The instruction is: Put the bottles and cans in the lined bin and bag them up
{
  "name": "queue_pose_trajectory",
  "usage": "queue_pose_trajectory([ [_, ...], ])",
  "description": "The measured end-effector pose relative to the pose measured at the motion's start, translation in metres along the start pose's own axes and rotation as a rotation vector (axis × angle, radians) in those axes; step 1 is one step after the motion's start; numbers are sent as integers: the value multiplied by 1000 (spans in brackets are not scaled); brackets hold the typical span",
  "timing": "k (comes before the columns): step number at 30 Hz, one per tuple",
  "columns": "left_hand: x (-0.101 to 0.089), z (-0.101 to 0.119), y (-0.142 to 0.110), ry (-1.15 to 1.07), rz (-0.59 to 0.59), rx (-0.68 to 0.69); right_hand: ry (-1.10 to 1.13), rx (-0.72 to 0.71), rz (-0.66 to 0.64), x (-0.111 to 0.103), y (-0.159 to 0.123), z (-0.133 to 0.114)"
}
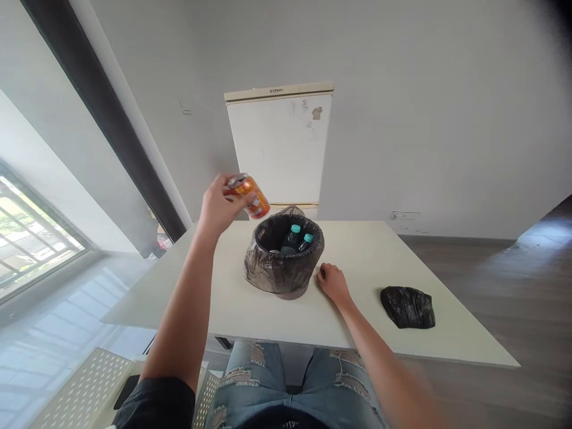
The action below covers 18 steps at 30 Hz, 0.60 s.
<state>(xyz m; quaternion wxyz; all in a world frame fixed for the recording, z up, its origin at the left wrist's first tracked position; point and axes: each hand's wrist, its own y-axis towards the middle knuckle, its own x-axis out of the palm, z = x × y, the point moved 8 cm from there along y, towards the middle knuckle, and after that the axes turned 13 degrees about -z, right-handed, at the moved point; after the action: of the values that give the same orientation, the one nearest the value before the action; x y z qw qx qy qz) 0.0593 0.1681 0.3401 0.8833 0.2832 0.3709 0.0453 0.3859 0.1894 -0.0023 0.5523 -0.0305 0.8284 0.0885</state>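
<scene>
Currently left hand has an orange can gripped between thumb and fingers, can lifted off the table, tilted, top end to upper left, lower end angled toward the bin. Can sits just left of and above the bin's opening in view, not inside. Bin stands upright on the table, lined with a dark see-through liner folded over the rim and hanging loosely down the outside. Inside: two dark bottles with teal caps, leaning at the right side; something pale near the front inner edge, too small to tell. Right hand rests on the table just right of the bin, fingers curled; can't tell if it's loose or closed on anything. Farther right, a crumpled black plastic bag lies flat on the table, apart from the hand. White fridge behind the table, barred window at left, perforated chair lower left, ripped jeans below the table edge.
</scene>
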Motion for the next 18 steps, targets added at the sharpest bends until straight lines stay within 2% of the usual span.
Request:
queue_pose_trajectory([
  [2,14,32,-12,77,-154,-3,-1,3,-1,0,0,0],
  [5,42,48,-25,162,-308,-24,-8,5,-1,0,0,0],
  [12,101,28,-23,386,-588,-102,3,12,-1,-3,-1,-2],
  [18,124,26,-26,668,-781,-87,24,20,-12,-5,-2,-3],
])
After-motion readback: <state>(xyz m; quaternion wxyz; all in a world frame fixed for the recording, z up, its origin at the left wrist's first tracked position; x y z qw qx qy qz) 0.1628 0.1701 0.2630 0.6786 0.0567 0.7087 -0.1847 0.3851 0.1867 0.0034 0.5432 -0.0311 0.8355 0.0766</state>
